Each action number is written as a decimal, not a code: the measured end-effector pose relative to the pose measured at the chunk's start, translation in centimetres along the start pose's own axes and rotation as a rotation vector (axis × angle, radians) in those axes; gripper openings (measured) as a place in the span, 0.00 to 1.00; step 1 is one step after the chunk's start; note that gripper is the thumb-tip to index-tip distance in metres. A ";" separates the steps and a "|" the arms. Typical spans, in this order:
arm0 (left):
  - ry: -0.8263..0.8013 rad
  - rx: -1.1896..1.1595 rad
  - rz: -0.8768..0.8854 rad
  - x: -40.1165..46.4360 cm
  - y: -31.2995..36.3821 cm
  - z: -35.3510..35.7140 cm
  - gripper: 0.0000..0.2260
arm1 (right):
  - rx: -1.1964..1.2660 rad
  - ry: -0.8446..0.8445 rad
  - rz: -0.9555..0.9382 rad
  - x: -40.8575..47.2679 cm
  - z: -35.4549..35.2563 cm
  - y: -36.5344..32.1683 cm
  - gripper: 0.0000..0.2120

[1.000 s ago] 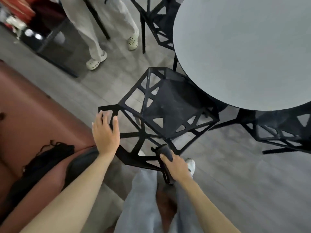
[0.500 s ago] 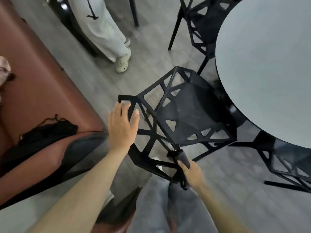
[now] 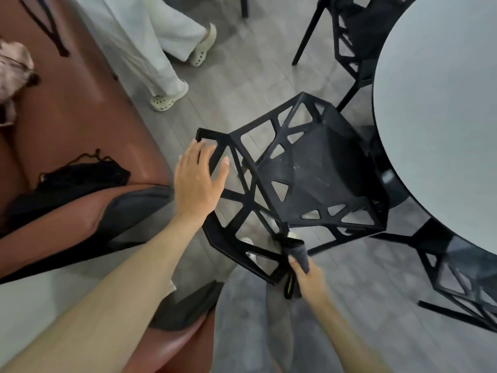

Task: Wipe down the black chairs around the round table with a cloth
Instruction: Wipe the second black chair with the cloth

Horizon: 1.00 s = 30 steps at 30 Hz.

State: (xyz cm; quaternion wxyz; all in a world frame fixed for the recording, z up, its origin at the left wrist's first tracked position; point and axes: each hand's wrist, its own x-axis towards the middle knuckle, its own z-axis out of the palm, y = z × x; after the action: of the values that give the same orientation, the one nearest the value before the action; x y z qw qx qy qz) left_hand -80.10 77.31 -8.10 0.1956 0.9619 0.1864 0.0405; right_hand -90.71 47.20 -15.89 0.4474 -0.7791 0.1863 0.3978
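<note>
A black chair [image 3: 317,170] with a cut-out geometric frame stands below me, its seat tucked toward the round grey table [image 3: 435,98]. My left hand [image 3: 199,179] lies over the top corner of the chair's backrest with straight fingers. My right hand [image 3: 304,273] grips a dark grey cloth [image 3: 300,251] and holds it against the lower right edge of the backrest. Two more black chairs stand at the table, one at the top [image 3: 349,36] and one at the right [image 3: 468,286].
A brown leather sofa [image 3: 70,125] runs along the left, with a black garment [image 3: 80,173] lying on it. Another person in pale trousers and cream clogs [image 3: 169,99] stands just beyond the chair. The floor is grey wood.
The view has swung left, so the table sits further right. My left hand stays on the backrest's top corner. My right hand keeps the cloth at the backrest's lower edge.
</note>
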 end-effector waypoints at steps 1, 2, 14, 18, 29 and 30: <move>-0.007 0.007 0.008 0.0 0.1 -0.1 0.21 | -0.015 0.011 -0.007 0.1 -0.2 -0.2 0.01; -0.013 0.008 0.012 -0.1 0.2 -0.2 0.21 | -0.020 -0.007 -0.031 -0.1 -0.3 -0.8 0.02; -0.015 -0.034 -0.027 -0.2 0.6 -0.7 0.19 | -0.116 -0.348 -0.314 -3.4 2.7 -9.1 0.12; -0.022 -0.019 -0.046 -0.2 0.5 -0.4 0.21 | -0.171 -0.305 -0.174 -1.0 -1.5 -3.7 0.11; -0.035 0.009 -0.062 0.0 -0.1 -0.2 0.24 | -0.033 -0.434 -0.324 -5.8 1.9 -9.3 0.27; -0.036 0.012 -0.062 0.0 -0.1 -0.2 0.24 | -0.047 -0.471 -0.377 -6.0 2.1 -10.3 0.24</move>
State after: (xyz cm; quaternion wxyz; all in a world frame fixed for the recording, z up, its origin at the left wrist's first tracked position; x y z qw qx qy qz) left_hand -80.16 77.44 -7.99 0.1943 0.9575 0.2128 0.0161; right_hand -88.70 54.05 -6.11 0.5263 -0.6962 -0.0799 0.4816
